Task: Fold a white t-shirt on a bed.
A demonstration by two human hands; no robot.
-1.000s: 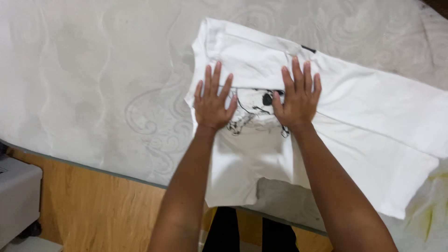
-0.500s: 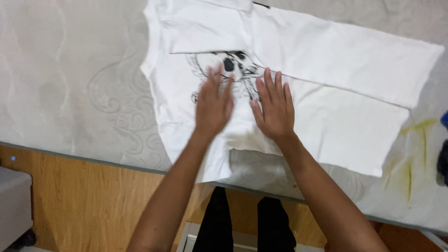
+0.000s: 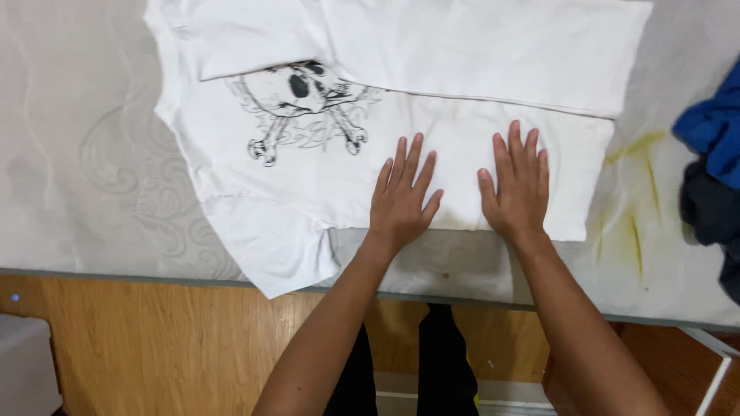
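The near sleeve of the white T-shirt sticks out at a slant, and its tip reaches the edge of the mattress. A hard push with the palms could slide the shirt toward that edge, and I think the sleeve could then hang down over the wooden side. The top part is already folded down in a long flap — a rough rub could drag that flap open or bunch the cloth into new wrinkles. There are yellow stains on the mattress just to the right of the shirt, and the hem could land on them if the shirt slid that way.

The left hand and the right hand both lie flat on the lower part of the shirt, palms down, fingers spread wide, holding nothing. They are near each other but not touching.

The shirt lies spread out on the mattress, close to the near edge, with its neck end to the left. It is plain white, soft and thin, with a black skull-and-bones picture on the chest — the flap hides the top of it. A heap of blue and dark clothes sits at the far right, apart from the shirt
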